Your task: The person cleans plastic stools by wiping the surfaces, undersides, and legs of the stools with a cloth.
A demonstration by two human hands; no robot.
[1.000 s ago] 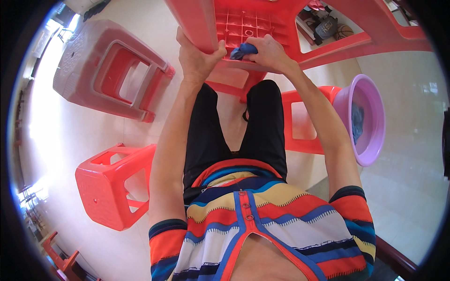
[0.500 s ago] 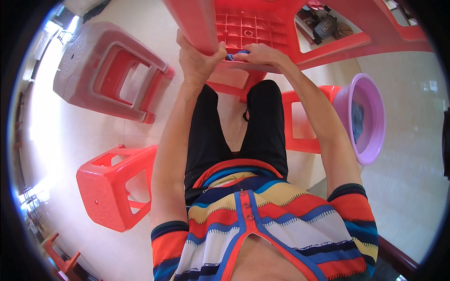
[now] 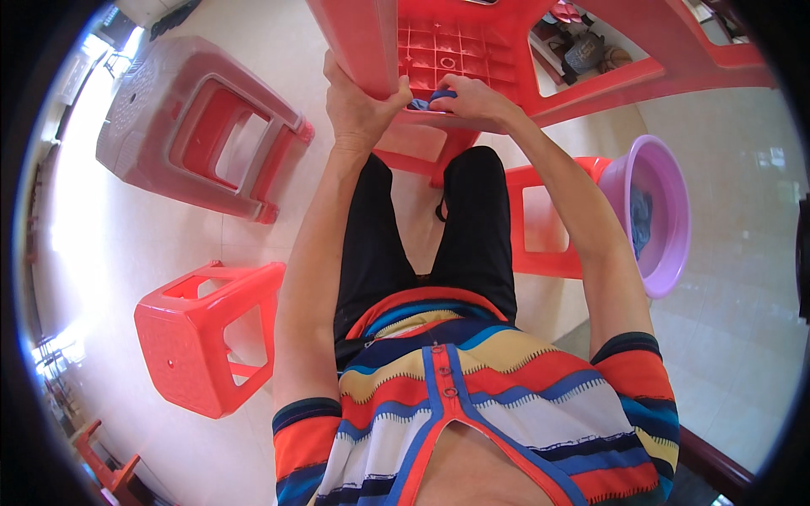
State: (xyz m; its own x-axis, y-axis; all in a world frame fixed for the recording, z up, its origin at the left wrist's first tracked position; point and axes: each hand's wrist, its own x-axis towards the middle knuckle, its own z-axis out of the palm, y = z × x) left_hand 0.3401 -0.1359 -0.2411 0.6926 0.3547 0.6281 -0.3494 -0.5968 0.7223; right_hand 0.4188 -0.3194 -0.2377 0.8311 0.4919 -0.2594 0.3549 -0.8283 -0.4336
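Observation:
A red plastic stool (image 3: pixel 462 47) lies tipped in front of my knees, its ribbed underside facing me. My left hand (image 3: pixel 361 108) is wrapped round one of its legs, thumb on the inner side. Inside the stool's frame, my right hand (image 3: pixel 474 101) has its fingers closed on a blue cloth (image 3: pixel 442 98), pressed near the stool's lower inner edge. Part of the cloth is hidden by the fingers and frame.
To my right, a purple basin (image 3: pixel 668 244) with a blue-grey cloth (image 3: pixel 641 221) inside stands on an orange-red stool (image 3: pixel 540 263). On the left are a greyish-red stool (image 3: pixel 160 110) and a smaller red one (image 3: pixel 181 350). A ball (image 3: pixel 614 59) lies beyond the held stool.
The held stool and my left hand have shifted slightly right. My right hand has arched up a little, with the cloth bunched more under its fingers.

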